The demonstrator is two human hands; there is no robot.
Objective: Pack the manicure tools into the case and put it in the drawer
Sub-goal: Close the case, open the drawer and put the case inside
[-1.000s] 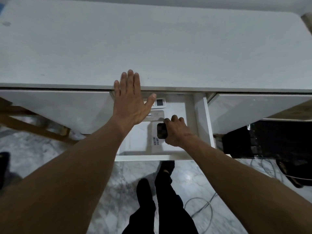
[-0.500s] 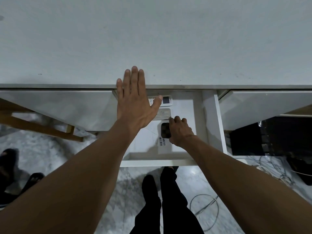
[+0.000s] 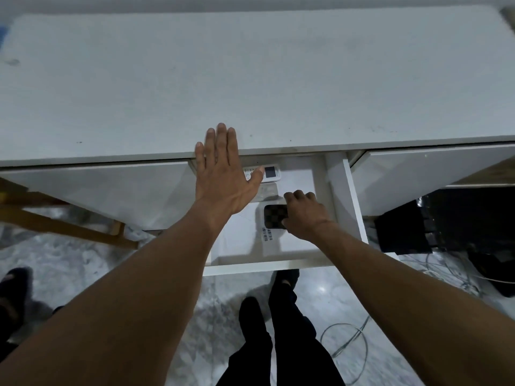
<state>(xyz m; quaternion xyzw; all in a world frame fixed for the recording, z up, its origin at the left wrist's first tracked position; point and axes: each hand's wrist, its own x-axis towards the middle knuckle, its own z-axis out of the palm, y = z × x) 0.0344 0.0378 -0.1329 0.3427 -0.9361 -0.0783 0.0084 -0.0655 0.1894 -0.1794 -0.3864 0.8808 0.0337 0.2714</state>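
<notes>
Right hand (image 3: 305,215) stays clamped on the case (image 3: 274,215) (drawer (image 3: 267,267) open); left hand (image 3: 223,176) still flat.

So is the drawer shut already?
No, the drawer is pulled out, and the right hand rests on the dark checkered case inside it.

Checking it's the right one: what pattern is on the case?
Dark checkered case, clearest in the head view.
</notes>
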